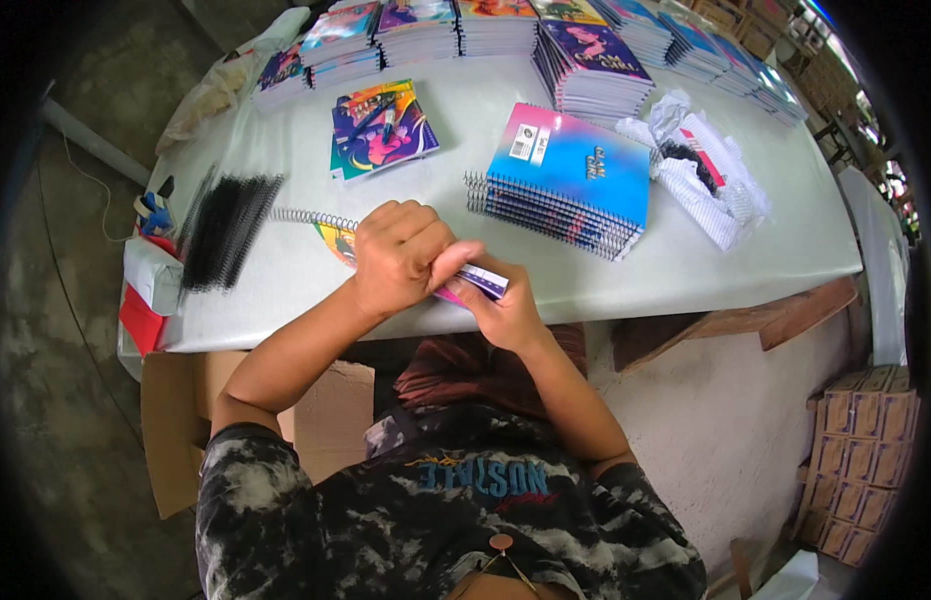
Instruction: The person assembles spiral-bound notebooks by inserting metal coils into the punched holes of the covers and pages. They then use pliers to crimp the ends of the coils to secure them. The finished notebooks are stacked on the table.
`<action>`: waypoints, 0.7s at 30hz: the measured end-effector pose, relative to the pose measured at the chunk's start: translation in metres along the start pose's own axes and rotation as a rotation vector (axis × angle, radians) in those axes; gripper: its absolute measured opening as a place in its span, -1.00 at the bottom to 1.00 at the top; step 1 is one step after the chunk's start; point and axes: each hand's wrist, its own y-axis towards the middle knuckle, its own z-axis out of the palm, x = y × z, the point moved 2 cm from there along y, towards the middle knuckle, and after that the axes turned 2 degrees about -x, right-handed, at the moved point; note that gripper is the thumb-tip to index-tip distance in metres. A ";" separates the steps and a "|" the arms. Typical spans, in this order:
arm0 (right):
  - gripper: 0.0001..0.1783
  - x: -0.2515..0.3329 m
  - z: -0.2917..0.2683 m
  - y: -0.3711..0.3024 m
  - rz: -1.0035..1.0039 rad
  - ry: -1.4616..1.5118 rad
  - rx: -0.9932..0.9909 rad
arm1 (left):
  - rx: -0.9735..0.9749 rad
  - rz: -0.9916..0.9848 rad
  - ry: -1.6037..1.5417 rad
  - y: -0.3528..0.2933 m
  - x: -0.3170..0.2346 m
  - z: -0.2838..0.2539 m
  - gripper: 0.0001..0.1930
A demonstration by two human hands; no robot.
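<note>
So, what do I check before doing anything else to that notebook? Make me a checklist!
1. Right hand holding the notebook: ok.
2. Silver coil even with the notebook: not ok, it sticks out past the left end.
3. Silver coil through every hole: cannot tell, the left hand covers part.
4. Black coils nearby: ok, piled at the left.
5. Pens out of the way: ok, lying farther back on the table.

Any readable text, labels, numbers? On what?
Wording isn't copied; where it stands:
Pink-and-blue spiral notebook: cover title, legible.
White paper label: barcode, print too small.
Black-and-white cloth T-shirt: blue lettering, inverted.
Purple-covered paper notebook stack: title, partly legible.
Brown cardboard boxes: marks too blurred.
Multicoloured paper covers: too small.
</note>
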 end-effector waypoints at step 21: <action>-0.43 0.014 0.005 -0.004 -0.256 -0.353 0.034 | -0.405 0.430 -0.026 -0.068 -0.029 0.058 -0.09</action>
